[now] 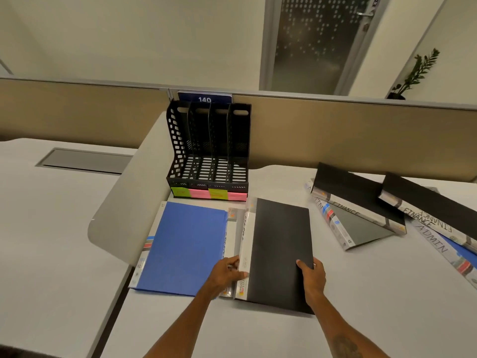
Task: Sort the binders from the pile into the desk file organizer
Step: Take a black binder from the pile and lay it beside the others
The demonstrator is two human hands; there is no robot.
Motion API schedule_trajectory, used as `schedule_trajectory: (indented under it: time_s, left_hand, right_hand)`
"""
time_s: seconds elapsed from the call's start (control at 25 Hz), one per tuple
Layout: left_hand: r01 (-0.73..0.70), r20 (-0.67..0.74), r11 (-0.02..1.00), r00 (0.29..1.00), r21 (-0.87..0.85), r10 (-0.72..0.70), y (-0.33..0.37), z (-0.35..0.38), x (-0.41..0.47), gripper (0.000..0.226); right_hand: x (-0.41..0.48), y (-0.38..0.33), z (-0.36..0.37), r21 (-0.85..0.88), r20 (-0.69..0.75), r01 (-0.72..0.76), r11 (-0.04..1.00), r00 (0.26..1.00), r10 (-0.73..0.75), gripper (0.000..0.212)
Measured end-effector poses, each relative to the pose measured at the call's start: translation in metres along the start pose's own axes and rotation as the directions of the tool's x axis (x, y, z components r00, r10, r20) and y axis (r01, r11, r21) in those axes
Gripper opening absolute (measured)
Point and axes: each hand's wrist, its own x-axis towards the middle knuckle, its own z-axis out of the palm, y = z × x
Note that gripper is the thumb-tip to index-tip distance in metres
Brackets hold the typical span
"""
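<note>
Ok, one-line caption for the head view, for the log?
The left hand and right hand hold a black binder by its edges, beside a blue binder, before the empty organizer.

A black binder (281, 251) was held low over the grey desk (258, 337) by both hands. Its white spine edge was pinched by the left hand (227, 271), and its right edge was gripped by the right hand (312, 276), thumb on top. A blue binder (185, 249) was seen just to its left. Behind them, a black file organizer (209, 148) with four slots was stood upright. Green and pink sticky notes (209, 194) were stuck along its front. More binders were piled (361, 210) to the right, with FINANCE and ADMIN written on them
</note>
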Motion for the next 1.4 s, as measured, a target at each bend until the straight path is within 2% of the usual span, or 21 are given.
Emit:
schedule_trajectory:
  time_s: [0.24,0.4,0.56,0.72,0.96,1.12,1.28,1.4]
  left_hand:
    - [0.012,-0.116,1.0,0.993,-0.025,-0.015,-0.011,-0.004,-0.016,0.027]
    - [0.042,-0.217,0.999,0.975,0.009,-0.039,-0.015,-0.01,-0.014,0.029]
    - [0.064,-0.277,0.987,0.961,0.149,-0.02,-0.026,-0.013,-0.004,0.044]
    - [0.023,-0.355,0.992,0.935,0.123,0.023,-0.026,-0.011,-0.003,0.046]
    - [0.078,-0.36,0.995,0.932,0.058,-0.052,-0.03,-0.012,-0.003,0.044]
    - [0.083,-0.351,0.996,0.934,0.015,-0.073,-0.033,-0.011,-0.008,0.049]
    - [0.092,-0.338,0.995,0.938,0.039,-0.073,-0.032,-0.014,-0.009,0.053]
    - [0.106,-0.422,0.99,0.905,0.098,-0.055,-0.027,-0.013,-0.008,0.055]
  right_hand:
    - [0.003,-0.001,0.019,-0.071,0.04,0.061,0.996,0.997,-0.059,0.047]
    - [0.012,-0.001,0.032,-0.163,0.098,0.056,0.985,0.994,-0.04,0.048]
    - [0.015,0.008,0.043,-0.355,0.008,-0.001,0.935,1.0,0.005,0.054]
    - [0.01,0.007,0.05,-0.459,0.001,0.032,0.888,0.999,-0.036,0.049]
    - [0.008,0.005,0.051,-0.51,0.0,0.048,0.859,0.998,-0.056,0.045]
    - [0.002,0.002,0.051,-0.632,0.0,0.03,0.775,0.999,-0.038,0.045]
    - [-0.003,-0.002,0.052,-0.664,0.036,0.061,0.745,0.998,-0.049,0.046]
    - [-0.005,-0.005,0.049,-0.662,0.087,0.092,0.744,0.995,-0.046,0.05]
